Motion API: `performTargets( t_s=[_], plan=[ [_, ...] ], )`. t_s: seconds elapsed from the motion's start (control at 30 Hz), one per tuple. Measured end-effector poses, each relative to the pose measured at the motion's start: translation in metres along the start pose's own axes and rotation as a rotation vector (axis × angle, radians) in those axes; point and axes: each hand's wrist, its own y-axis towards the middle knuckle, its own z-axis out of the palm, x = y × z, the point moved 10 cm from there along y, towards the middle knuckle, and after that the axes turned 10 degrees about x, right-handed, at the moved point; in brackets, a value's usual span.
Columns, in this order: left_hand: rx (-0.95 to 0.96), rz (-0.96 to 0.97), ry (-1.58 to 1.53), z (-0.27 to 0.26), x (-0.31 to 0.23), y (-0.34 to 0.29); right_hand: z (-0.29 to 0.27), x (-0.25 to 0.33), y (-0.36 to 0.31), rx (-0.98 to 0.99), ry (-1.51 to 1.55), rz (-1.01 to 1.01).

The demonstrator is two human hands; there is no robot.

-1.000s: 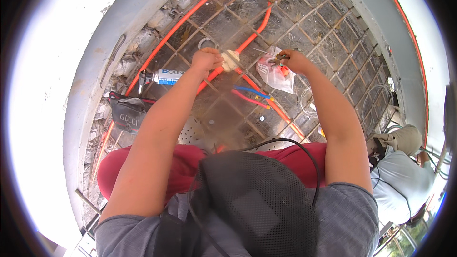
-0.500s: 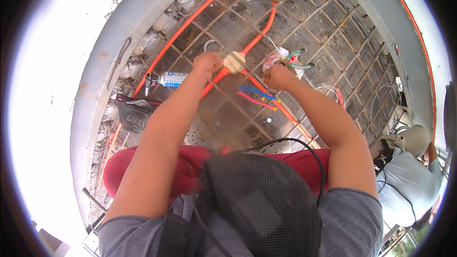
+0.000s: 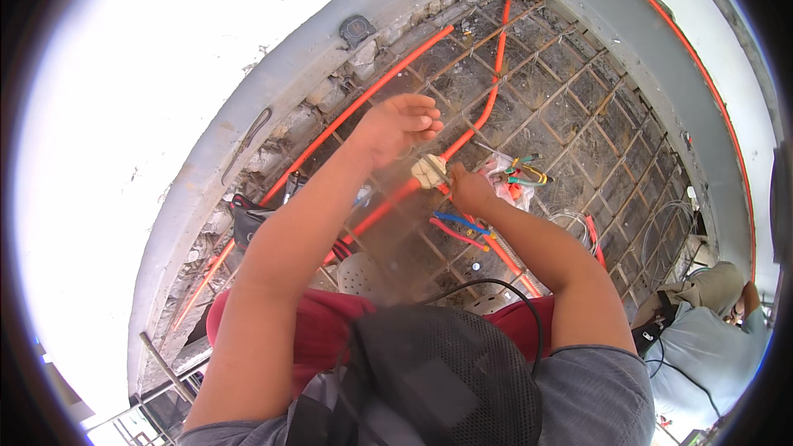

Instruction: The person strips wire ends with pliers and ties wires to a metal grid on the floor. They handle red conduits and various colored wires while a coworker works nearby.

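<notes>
My left hand point(image 3: 402, 125) is raised above the rebar grid, up and left of a cream-coloured junction box point(image 3: 429, 171). Its fingers are loosely stretched and nothing shows in them. At the box's right edge, my right hand point(image 3: 472, 190) is closed, with its fingertips against the box or the conduit beside it; what it pinches is hidden. Orange conduits point(image 3: 482, 120) run into the box from several sides. Right of that hand, pliers with green and yellow handles point(image 3: 529, 172) lie on a white and red plastic bag point(image 3: 500, 167). Blue point(image 3: 464, 222) and red point(image 3: 459, 234) strips lie below.
A dark tape measure point(image 3: 357, 30) sits on the grey ledge point(image 3: 281, 83) at the far left. My left forearm partly covers a dark pouch point(image 3: 246, 219). Wire coils point(image 3: 665, 235) lie at right, near a crouching co-worker point(image 3: 698, 347). A black cable point(image 3: 487, 282) crosses my legs.
My left hand has left the box, risen up and opened. My right hand has moved from beside the plastic bag to the box's right edge. The view has shifted.
</notes>
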Motion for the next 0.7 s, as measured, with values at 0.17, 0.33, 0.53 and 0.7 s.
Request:
performTargets(
  t_s=[0.17, 0.33, 0.53, 0.7],
  plan=[
    [-0.127, -0.008, 0.206, 0.027, -0.089, -0.052, -0.153, 0.068, -0.042, -0.249, 0.802, -0.101],
    [-0.164, 0.119, 0.108, 0.075, -0.104, -0.091, -0.208, 0.156, -0.137, -0.286, 1.045, -0.219],
    [-0.132, 0.182, -0.048, 0.103, -0.063, -0.079, -0.212, 0.146, -0.163, -0.55, 0.912, -0.158],
    [-0.111, 0.113, 0.141, 0.106, -0.055, -0.066, -0.2, 0.121, -0.164, -0.602, 0.959, -0.19]
  ],
)
